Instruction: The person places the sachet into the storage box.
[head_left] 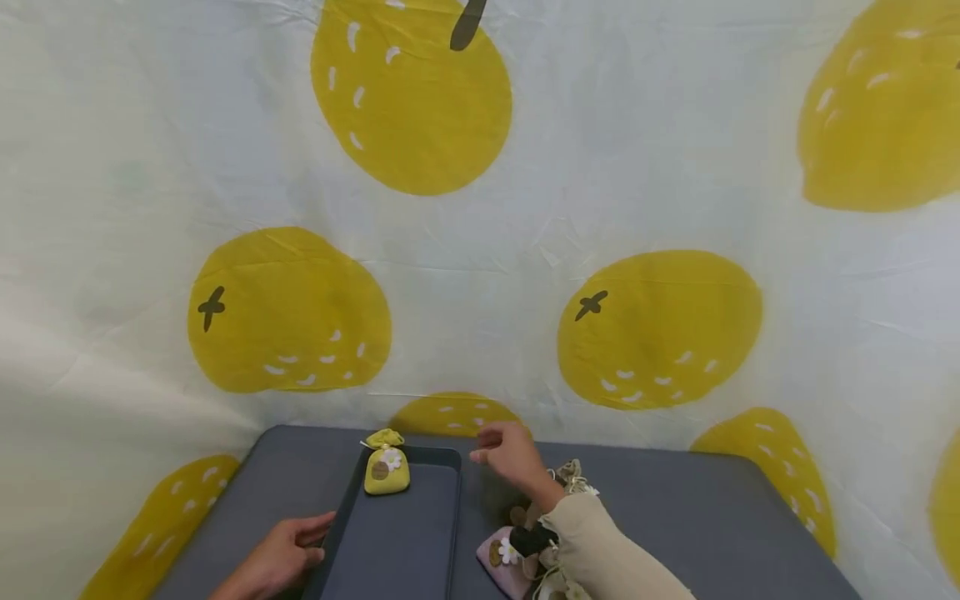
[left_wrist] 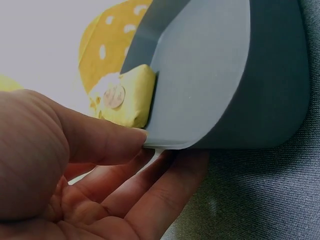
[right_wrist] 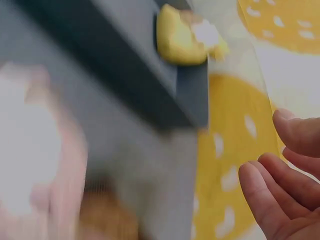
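A dark grey tray (head_left: 405,542) lies lengthwise on the table. My left hand (head_left: 279,554) pinches its left rim, thumb (left_wrist: 107,142) on the inner side and fingers beneath and outside. In the tray's far left corner sits a small yellow drawstring pouch (head_left: 387,473) with a white flower and a round brown tag. Beyond the tray's right far corner, my right hand (head_left: 512,454) hovers with relaxed fingers and holds nothing. Under the right forearm lie a pink pouch (head_left: 504,557) with a white flower and several brown, black and beige pouches, partly hidden by the sleeve.
The dark grey table (head_left: 697,517) reaches out on both sides of the tray. Behind it hangs a pale cloth (head_left: 472,333) printed with big yellow fruit, close against the table's far edge. Pale and brown shapes in the right wrist view are blurred.
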